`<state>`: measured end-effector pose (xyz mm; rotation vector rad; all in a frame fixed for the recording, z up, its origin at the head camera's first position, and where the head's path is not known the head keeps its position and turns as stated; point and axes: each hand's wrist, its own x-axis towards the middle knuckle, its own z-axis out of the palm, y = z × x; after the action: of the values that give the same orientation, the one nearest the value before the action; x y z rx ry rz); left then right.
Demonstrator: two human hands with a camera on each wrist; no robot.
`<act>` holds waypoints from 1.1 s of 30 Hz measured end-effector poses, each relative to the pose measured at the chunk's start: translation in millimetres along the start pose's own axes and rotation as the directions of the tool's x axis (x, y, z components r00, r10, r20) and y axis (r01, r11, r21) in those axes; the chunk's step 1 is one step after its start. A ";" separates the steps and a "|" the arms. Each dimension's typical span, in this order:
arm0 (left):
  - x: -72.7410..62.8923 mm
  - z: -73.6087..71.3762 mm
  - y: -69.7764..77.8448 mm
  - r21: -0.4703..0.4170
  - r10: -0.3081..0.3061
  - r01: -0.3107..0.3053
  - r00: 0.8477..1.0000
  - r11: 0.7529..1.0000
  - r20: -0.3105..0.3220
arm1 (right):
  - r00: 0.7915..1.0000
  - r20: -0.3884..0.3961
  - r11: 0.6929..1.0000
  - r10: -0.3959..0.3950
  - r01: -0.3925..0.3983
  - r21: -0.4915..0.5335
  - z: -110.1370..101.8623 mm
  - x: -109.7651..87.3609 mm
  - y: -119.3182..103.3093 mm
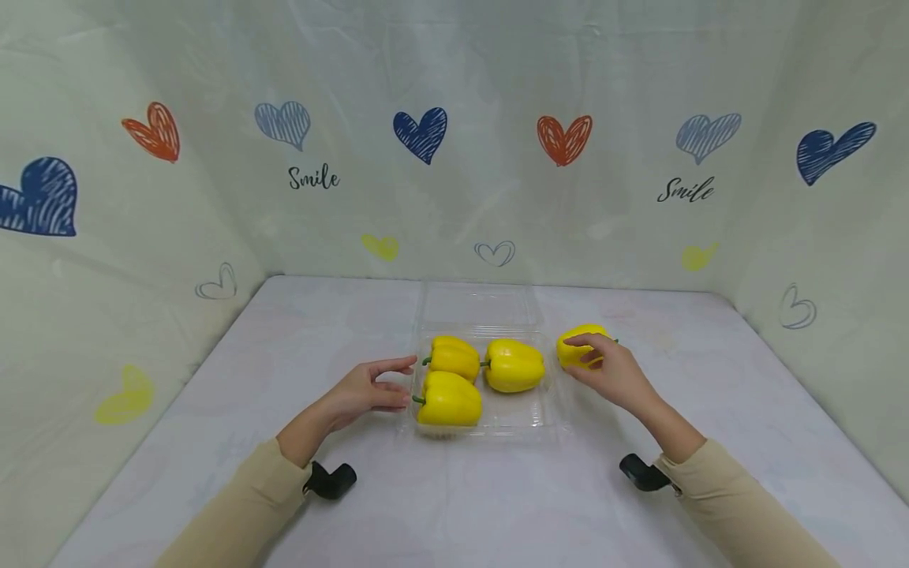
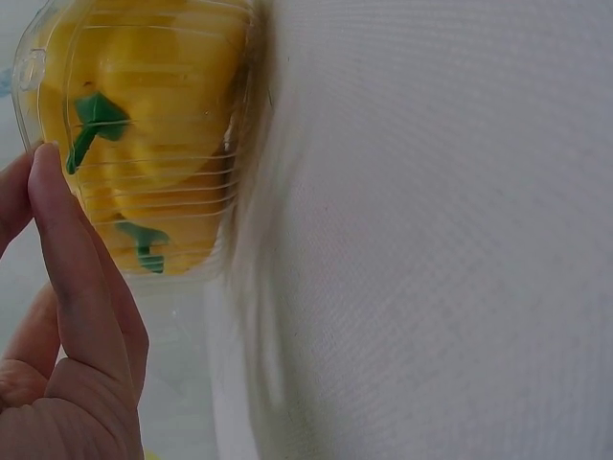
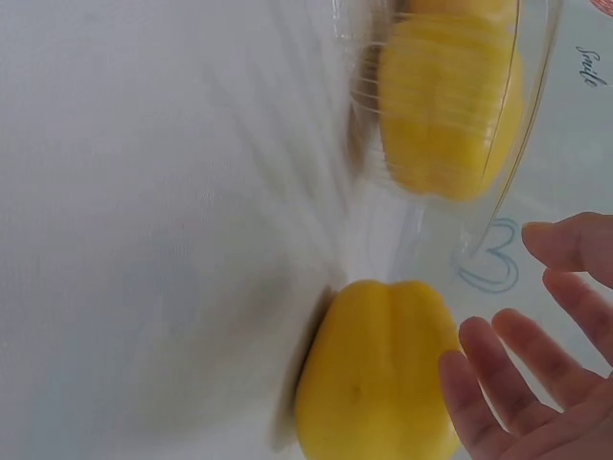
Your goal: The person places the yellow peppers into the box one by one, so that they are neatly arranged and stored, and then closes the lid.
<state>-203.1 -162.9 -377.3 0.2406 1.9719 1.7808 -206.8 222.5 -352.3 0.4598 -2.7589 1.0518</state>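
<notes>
Backdrop reads "Smile" — twice; right fingers near yellow pepper.

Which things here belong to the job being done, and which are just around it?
Seemingly in the job:
clear container
three yellow peppers inside it
fourth yellow pepper outside it

Seemingly just around:
printed hearts
"Smile" lettering
pale backdrop
black wrist-worn devices

Beige cloth covers the arms: the left sleeve, between seven and eight o'clock, and the right sleeve, at four, both creased. A left black device, bent and round-ended, sits at seven o'clock; a similar right black device, between four and five. The left hand and right hand are bare.
</notes>
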 end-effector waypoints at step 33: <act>0.8 -0.4 -0.9 0.010 0.003 -0.003 1.000 1.000 0.007 | 0.991 0.103 0.991 0.085 -0.073 -0.116 -40.7 -11.0 55.0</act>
<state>-203.9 -163.0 -378.4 0.2531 1.9764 1.7702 -213.6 291.1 -359.2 0.4054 -2.9351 0.9080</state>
